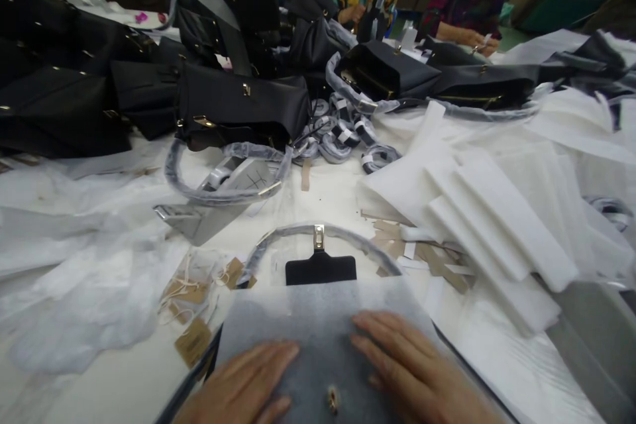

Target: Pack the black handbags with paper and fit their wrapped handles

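Note:
A black handbag (320, 269) lies flat at the near edge of the table, most of its front covered by a thin white tissue sheet (318, 315). Its wrapped handle (298, 236) arches above, with a gold clasp (318, 237) on the black flap. My left hand (246, 385) rests flat on the sheet at the lower left, fingers stretched out. My right hand (405, 364) lies flat on the sheet to the right, fingers spread. A small gold fitting (332, 400) shows through between the hands.
Several black handbags (238, 106) crowd the far left and middle. Stacked white foam sheets (501, 218) lie right, crumpled plastic (74, 291) left, brown paper tags (191, 338) near the left hand. Wrapped straps (342, 136) sit mid-table. Two other people work at the far side.

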Tool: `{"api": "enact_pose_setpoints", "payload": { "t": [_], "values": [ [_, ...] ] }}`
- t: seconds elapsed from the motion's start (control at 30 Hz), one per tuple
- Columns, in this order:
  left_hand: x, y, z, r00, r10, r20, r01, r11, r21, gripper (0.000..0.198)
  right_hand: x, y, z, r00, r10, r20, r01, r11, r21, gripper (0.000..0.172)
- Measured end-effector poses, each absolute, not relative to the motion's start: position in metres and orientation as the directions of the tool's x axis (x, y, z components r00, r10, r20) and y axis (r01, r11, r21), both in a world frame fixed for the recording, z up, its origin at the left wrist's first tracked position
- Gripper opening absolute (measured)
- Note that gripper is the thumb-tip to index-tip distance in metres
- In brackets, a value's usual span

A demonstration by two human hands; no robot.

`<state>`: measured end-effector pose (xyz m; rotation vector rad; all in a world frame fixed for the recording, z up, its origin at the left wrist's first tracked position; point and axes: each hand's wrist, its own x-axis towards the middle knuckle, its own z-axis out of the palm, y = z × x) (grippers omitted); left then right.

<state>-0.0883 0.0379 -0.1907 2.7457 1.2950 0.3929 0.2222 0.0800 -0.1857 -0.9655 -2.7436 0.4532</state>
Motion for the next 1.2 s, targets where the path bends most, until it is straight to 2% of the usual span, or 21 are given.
{"api": "enact_pose_setpoints", "payload": {
  "t": [0.1, 0.23, 0.37, 0.47, 0.6, 0.7, 0.83, 0.97, 1.07, 1.2],
  "values": [
    [-0.078, 0.053, -0.186, 0.487, 0.851, 0.199, 0.841, -0.518, 0.156, 0.038, 0.219, 0.095, -0.188, -0.734, 0.672, 0.098, 0.623, 0.724, -0.295, 0.05],
    [-0.069, 0.062, -0.195, 0.493, 0.849, 0.189, 0.845, -0.519, 0.129, 0.044, 0.21, 0.107, -0.191, -0.715, 0.699, -0.012, 0.655, 0.664, -0.36, 0.045],
    [-0.071, 0.071, -0.188, 0.443, 0.895, 0.059, 0.869, -0.444, 0.217, 0.046, 0.204, 0.118, -0.181, -0.652, 0.729, -0.21, 0.732, 0.533, -0.425, 0.036],
    [-0.073, 0.081, -0.176, 0.454, 0.889, -0.068, 0.856, -0.413, 0.312, 0.039, 0.204, 0.125, -0.174, -0.645, 0.708, -0.288, 0.738, 0.48, -0.474, 0.028],
    [-0.076, 0.087, -0.163, 0.519, 0.853, -0.054, 0.796, -0.459, 0.395, 0.031, 0.206, 0.128, -0.165, -0.689, 0.67, -0.275, 0.684, 0.476, -0.553, 0.021],
    [-0.076, 0.085, -0.161, 0.551, 0.834, 0.026, 0.764, -0.517, 0.385, 0.027, 0.208, 0.125, -0.161, -0.724, 0.652, -0.228, 0.638, 0.506, -0.58, 0.016],
    [-0.076, 0.079, -0.165, 0.533, 0.844, 0.067, 0.783, -0.521, 0.34, 0.031, 0.208, 0.12, -0.162, -0.727, 0.656, -0.202, 0.639, 0.54, -0.547, 0.011],
    [-0.076, 0.079, -0.176, 0.526, 0.848, 0.066, 0.788, -0.515, 0.339, 0.033, 0.205, 0.119, -0.168, -0.713, 0.673, -0.2, 0.66, 0.545, -0.517, 0.016],
    [-0.074, 0.08, -0.19, 0.507, 0.855, 0.109, 0.801, -0.514, 0.307, 0.031, 0.199, 0.121, -0.179, -0.684, 0.687, -0.244, 0.708, 0.544, -0.45, 0.016],
    [-0.071, 0.079, -0.203, 0.501, 0.86, 0.093, 0.826, -0.507, 0.246, 0.03, 0.193, 0.122, -0.189, -0.652, 0.693, -0.306, 0.755, 0.56, -0.34, 0.015]
  ]
}}
